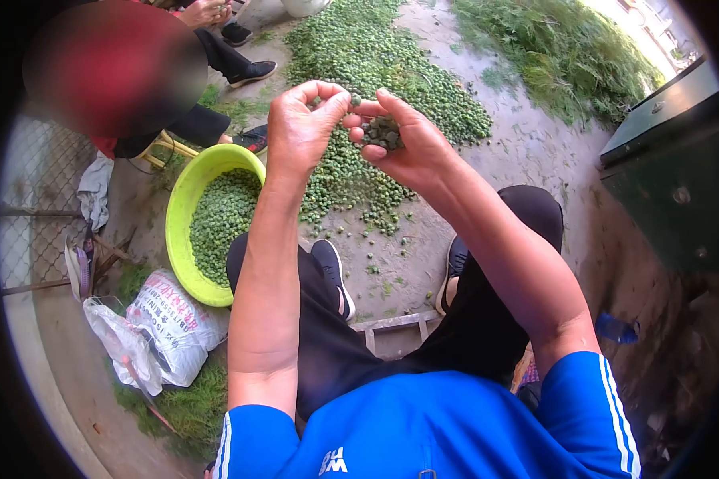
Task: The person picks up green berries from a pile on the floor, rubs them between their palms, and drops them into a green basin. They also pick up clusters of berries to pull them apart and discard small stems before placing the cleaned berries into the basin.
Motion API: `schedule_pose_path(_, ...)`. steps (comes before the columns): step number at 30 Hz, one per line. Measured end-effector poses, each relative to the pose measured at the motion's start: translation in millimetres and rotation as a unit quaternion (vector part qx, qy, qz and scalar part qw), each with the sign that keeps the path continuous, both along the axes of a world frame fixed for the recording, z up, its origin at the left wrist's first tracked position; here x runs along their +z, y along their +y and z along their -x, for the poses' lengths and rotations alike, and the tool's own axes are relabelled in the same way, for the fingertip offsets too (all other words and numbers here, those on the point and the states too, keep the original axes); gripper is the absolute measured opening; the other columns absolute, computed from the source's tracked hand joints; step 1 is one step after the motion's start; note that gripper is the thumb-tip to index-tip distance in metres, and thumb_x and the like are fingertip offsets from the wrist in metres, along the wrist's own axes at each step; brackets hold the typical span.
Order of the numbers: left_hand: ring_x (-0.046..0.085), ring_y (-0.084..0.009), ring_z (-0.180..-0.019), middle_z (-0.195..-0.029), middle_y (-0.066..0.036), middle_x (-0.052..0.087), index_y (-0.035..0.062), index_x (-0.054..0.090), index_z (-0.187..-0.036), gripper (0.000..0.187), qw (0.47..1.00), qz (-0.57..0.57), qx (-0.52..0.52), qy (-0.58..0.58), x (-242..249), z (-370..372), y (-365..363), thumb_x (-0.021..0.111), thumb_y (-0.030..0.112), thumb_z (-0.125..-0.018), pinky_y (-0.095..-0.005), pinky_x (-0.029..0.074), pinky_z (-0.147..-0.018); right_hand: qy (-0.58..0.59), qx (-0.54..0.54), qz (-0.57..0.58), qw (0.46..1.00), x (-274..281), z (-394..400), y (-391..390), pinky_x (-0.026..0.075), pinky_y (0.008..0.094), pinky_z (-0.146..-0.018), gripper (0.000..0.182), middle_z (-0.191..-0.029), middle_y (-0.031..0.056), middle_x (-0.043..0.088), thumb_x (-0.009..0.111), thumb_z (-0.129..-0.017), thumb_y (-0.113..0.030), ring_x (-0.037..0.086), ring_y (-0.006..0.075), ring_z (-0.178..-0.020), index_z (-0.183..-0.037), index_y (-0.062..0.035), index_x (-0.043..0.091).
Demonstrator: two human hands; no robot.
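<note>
My left hand [299, 128] is raised over the pile, thumb and forefinger pinched on a small green fruit [355, 100]. Close beside it, my right hand [407, 140] is cupped with several dark green fruits [382, 133] in its palm. Below and beyond both hands, a large pile of round green fruits [359, 60] spreads over the concrete ground. A yellow-green basin [177, 239] holding many more of them stands to the left of my left forearm.
A person [252, 72] in dark trousers sits at the upper left. White plastic bags [172, 323] lie below the basin. Feathery green branches [559, 56] are heaped at the upper right, near a dark green metal box [671, 184]. A blue object [617, 328] lies at the right.
</note>
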State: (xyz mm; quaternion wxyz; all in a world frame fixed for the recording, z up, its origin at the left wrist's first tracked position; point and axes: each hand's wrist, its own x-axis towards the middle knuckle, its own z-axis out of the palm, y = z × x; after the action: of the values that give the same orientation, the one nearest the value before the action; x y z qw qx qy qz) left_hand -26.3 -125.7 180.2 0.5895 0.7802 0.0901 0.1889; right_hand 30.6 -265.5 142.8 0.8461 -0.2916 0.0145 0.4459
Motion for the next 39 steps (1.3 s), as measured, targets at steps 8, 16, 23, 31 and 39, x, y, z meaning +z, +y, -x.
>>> schedule_pose_path(8, 0.051, -0.0027, -0.061, -0.072, 0.002, 0.063, 0.0022, 0.068, -0.084, 0.012, 0.999, 0.033, -0.006, 0.008, 1, 6, 6, 0.068, 0.014, -0.084, -0.0205, 0.042, -0.055, -0.079, 0.019, 0.033, 0.996, 6, 3, -1, 0.039, 0.0195, -0.051, 0.018, -0.087, 0.0055, 0.064, 0.064, -0.088, -0.019, 0.057, 0.0089, -0.07, -0.1, -0.005, 0.061)
schedule_pose_path(16, 0.034, 0.0015, -0.047, -0.059, 0.01, 0.045, 0.0074, 0.063, -0.087, 0.01, 0.976, 0.199, -0.063, 0.069, 18, 23, 26, 0.065, 0.017, -0.089, -0.0148, 0.019, -0.04, -0.002, 0.049, -0.064, 0.997, 7, -8, -10, 0.04, 0.0199, -0.046, 0.02, -0.086, 0.007, 0.062, 0.061, -0.091, -0.019, 0.057, 0.0114, -0.07, -0.099, -0.001, 0.059)
schedule_pose_path(23, 0.031, 0.003, -0.047, -0.059, 0.011, 0.045, 0.0063, 0.066, -0.099, 0.016, 0.99, 0.037, -0.12, 0.059, 16, 27, 15, 0.066, 0.019, -0.089, -0.0151, 0.019, -0.041, -0.044, 0.073, -0.021, 0.996, 8, -5, -11, 0.04, 0.0203, -0.045, 0.029, -0.083, 0.0075, 0.062, 0.058, -0.094, -0.028, 0.057, 0.0125, -0.068, -0.1, 0.0004, 0.057)
schedule_pose_path(31, 0.038, 0.0007, -0.052, -0.063, 0.01, 0.045, 0.0069, 0.064, -0.109, 0.024, 0.997, -0.001, 0.007, 0.072, 41, 56, 49, 0.065, 0.016, -0.088, -0.0153, 0.028, -0.047, 0.114, 0.029, -0.185, 0.976, -3, -6, -7, 0.041, 0.0249, -0.048, 0.051, -0.096, 0.0152, 0.06, 0.028, -0.103, -0.037, 0.06, 0.0195, -0.077, -0.113, 0.0055, 0.054)
schedule_pose_path(39, 0.064, -0.0199, -0.096, -0.097, -0.008, 0.063, 0.0006, 0.061, -0.114, 0.03, 0.665, -0.715, 0.216, 0.01, 27, 138, 198, 0.062, 0.013, -0.087, -0.025, 0.052, -0.068, 0.16, -0.071, -0.318, 0.932, 30, -5, -9, 0.042, 0.0484, -0.102, 0.054, -0.133, 0.0243, 0.044, 0.023, -0.102, -0.036, 0.044, 0.0362, -0.126, -0.129, 0.0068, 0.043)
